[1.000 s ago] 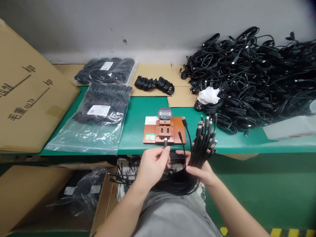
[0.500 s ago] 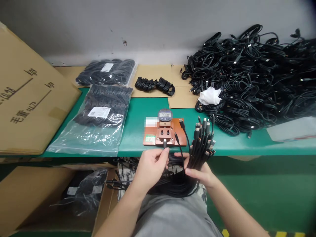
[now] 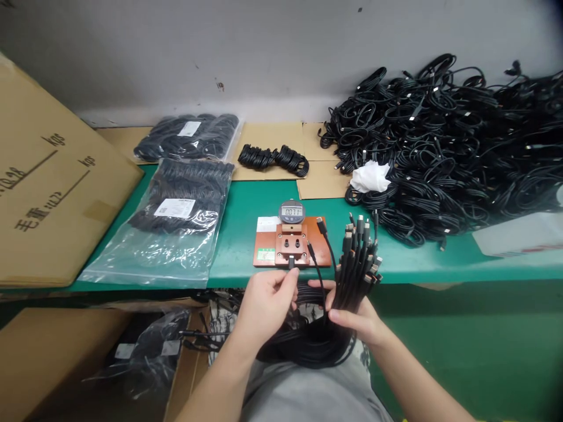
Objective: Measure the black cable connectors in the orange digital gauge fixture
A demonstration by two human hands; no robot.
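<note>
My left hand pinches a black cable just below its metal plug, which stands at the front of a copper-coloured fixture plate. A round digital gauge sits at the plate's back edge. My right hand grips a bundle of black cables, their plugs fanning upward. Two loose plugs from the bundle lean over the plate. The cables' long loops hang below the hands over my lap.
A large heap of coiled black cables with a white crumpled cloth lies at right. Bagged cable coils lie on the green table. A cardboard panel leans at left, above an open carton.
The gauge display has gone from all zeros to a non-zero reading. The scene sits slightly lower in the picture, and both hands stay in nearly the same grip.
</note>
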